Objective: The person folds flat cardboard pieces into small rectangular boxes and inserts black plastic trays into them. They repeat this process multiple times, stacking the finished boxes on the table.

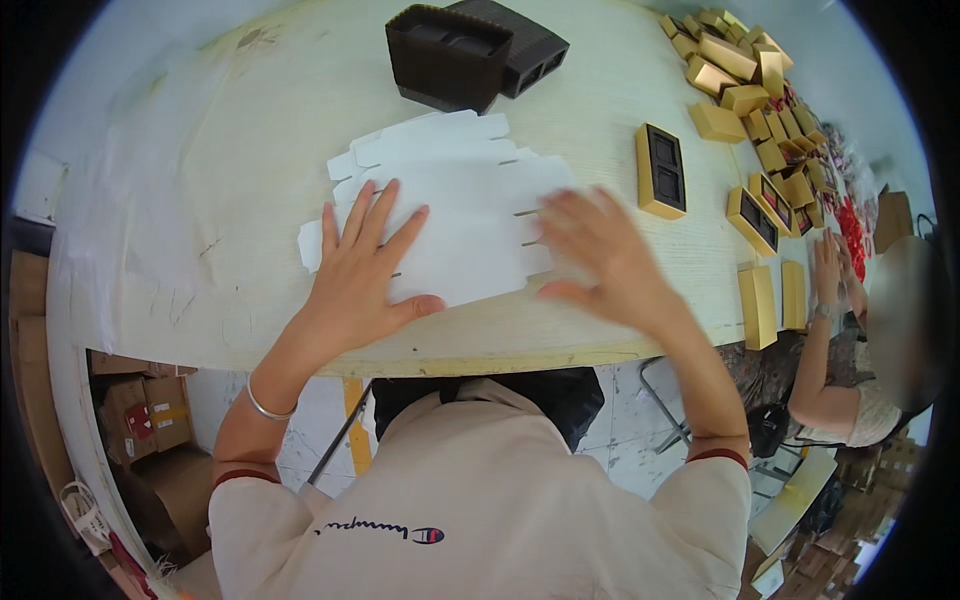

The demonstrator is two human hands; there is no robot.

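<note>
A stack of flat white die-cut cardboard sheets (455,190) lies on the pale wooden table (250,150) in front of me. My left hand (360,265) rests flat on the sheets' left part, fingers spread. Over their right edge my right hand (600,260) is blurred, fingers apart, touching or just above the top sheet. Neither hand grips anything.
Two stacks of dark brown plastic trays (445,55) stand at the table's far side. Gold boxes (660,170), some with dark inserts, spread along the right. Another person's hands (830,270) work there. Cardboard cartons (145,420) sit on the floor at lower left.
</note>
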